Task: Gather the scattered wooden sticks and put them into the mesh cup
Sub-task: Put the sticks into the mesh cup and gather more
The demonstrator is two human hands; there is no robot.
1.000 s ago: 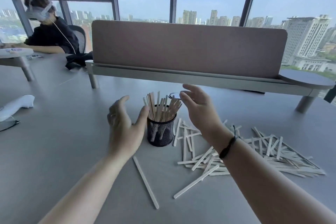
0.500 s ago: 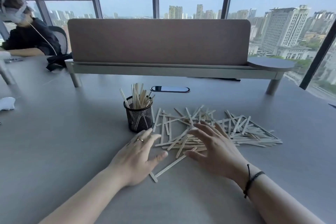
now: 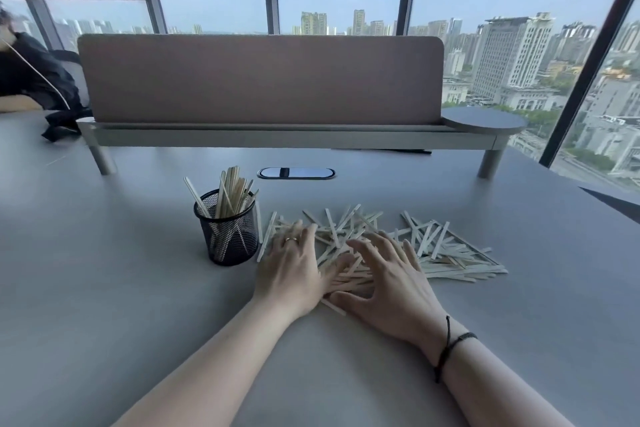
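Note:
A black mesh cup point(image 3: 229, 236) stands upright on the grey table point(image 3: 104, 288) with several wooden sticks point(image 3: 231, 194) poking out of it. Just right of the cup lies a wide pile of scattered wooden sticks point(image 3: 433, 250). My left hand point(image 3: 294, 270) lies flat on the pile's left end, fingers spread, a ring on one finger. My right hand point(image 3: 391, 277) lies flat beside it, thumb pressed on a bunch of sticks squeezed between the two hands. Neither hand has lifted a stick.
A brown desk divider point(image 3: 259, 80) on a raised grey shelf point(image 3: 277, 139) runs across the table's far side. A dark oval cable port point(image 3: 296, 173) sits behind the pile. Another person's dark sleeve point(image 3: 31, 76) shows at the far left.
Both hands came down from beside the cup onto the table, then slid forward and together over the pile, raking sticks between them. The loose stick near my left hand was swept in.

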